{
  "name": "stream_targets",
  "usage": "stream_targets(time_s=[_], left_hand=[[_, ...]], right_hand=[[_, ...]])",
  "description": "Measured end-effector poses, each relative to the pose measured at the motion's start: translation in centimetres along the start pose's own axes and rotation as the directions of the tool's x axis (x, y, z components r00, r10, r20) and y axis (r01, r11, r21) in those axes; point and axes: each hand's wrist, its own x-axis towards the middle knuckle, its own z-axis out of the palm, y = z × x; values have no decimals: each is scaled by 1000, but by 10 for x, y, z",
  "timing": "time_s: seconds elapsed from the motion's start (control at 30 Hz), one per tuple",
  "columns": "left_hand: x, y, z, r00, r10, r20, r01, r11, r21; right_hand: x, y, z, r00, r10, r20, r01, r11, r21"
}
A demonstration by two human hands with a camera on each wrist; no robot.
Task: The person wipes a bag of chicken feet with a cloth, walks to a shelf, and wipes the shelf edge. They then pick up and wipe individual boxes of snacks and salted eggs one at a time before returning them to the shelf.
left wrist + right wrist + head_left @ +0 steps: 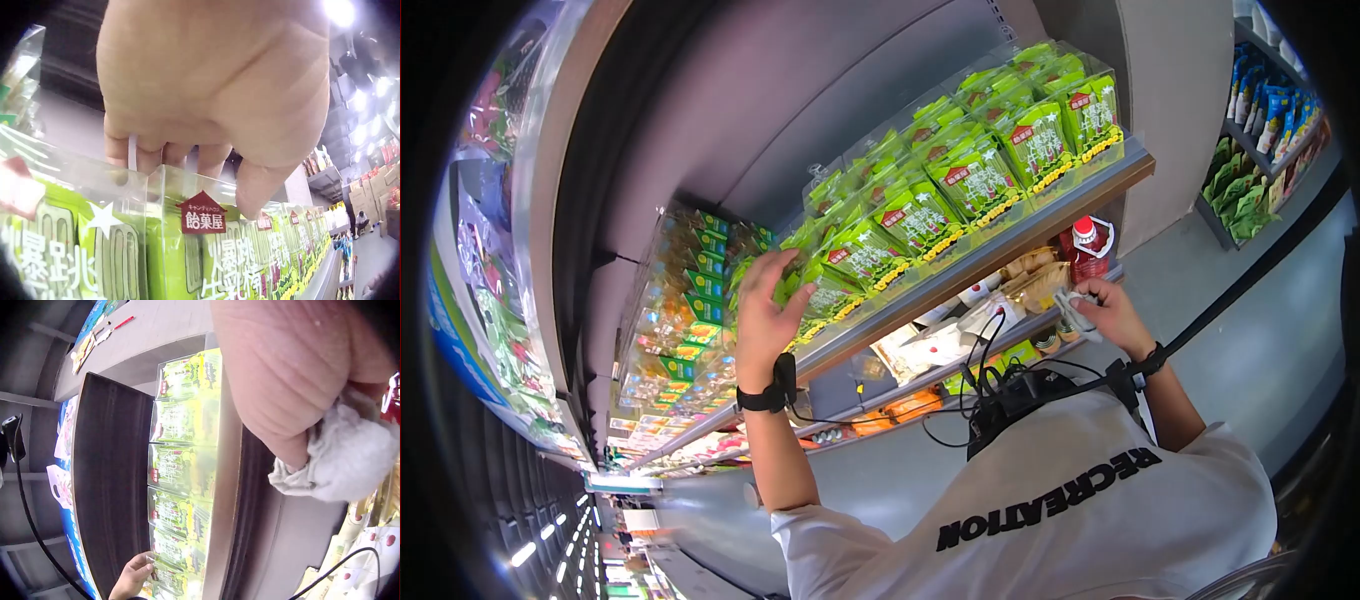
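Clear plastic boxes of green candy packets (920,212) stand in a row along the upper shelf. At the near-left end of that row, my left hand (766,305) grips a clear box. The left wrist view shows its fingers (211,159) bent down behind the plastic wall, with the thumb over the front edge of the box (201,250). My right hand (1116,316) holds a crumpled white cloth (356,456) below the shelf's edge, toward the right end. Part of the cloth is hidden by the palm.
Orange-and-green packs (700,290) fill a clear bin left of the green row. On the lower shelf are a red bottle with a white cap (1088,250), bags and white packages. A grey pillar (1170,110) rises at the right. Black cables (970,385) hang near the chest.
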Motion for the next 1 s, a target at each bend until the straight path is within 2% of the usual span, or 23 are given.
stream_targets(time_s=[0.07,0.23,0.33,0.4,0.43,0.47,0.5,0.53,0.57,0.6,0.63,0.67,0.7,0.73,0.77,0.8,0.87,0.93,0.97,1.0], left_hand=[[-6,-4,4,995,61,-83,-48,988,144],[-32,-11,11,986,-12,-167,31,993,113],[-49,-22,15,966,-48,-253,93,981,169],[-59,-37,21,951,-76,-298,150,960,235],[-64,-42,22,941,-95,-326,188,945,267],[-65,-48,23,953,-42,-300,135,945,298],[-73,-47,28,939,-83,-335,190,935,301],[-76,-48,33,938,-41,-344,159,933,322],[-73,-49,33,934,14,-357,122,926,356],[-72,-47,31,934,-11,-357,147,922,357],[-73,-44,31,936,-45,-349,175,920,351],[-75,-42,30,933,-49,-356,179,923,341],[-75,-43,30,928,-51,-368,183,925,333],[-76,-44,31,923,-57,-381,189,929,317],[-77,-45,32,920,-62,-388,193,932,308],[-77,-44,31,918,-78,-388,208,929,306],[-80,-40,31,915,-101,-390,234,921,312],[-80,-36,22,925,-129,-357,254,909,330],[-80,-34,15,936,-155,-316,262,906,332],[-80,-34,11,940,-114,-321,225,916,334]], right_hand=[[2,2,0,1000,6,19,-6,1000,-17],[6,3,9,996,29,79,-27,999,-31],[12,10,17,992,72,102,-64,995,-78],[18,28,23,995,-21,98,37,986,-163],[18,22,28,990,-20,140,45,983,-179],[17,12,35,988,4,156,27,981,-195],[18,6,40,984,21,176,17,977,-211],[20,13,40,978,-53,200,131,907,-401],[23,26,45,967,-126,220,197,919,-341],[25,35,51,969,-124,216,181,945,-272],[26,40,56,972,-101,210,169,925,-341],[23,25,62,958,106,265,-48,975,-217],[28,52,62,965,62,255,12,961,-278],[28,55,63,954,-37,297,144,927,-346],[24,47,72,958,-55,280,133,954,-269],[21,16,81,938,75,339,39,947,-318],[24,33,85,932,33,362,38,981,-189],[28,41,90,947,-10,320,108,951,-291],[25,28,98,943,2,333,85,965,-246],[23,18,106,941,14,337,59,977,-207]])
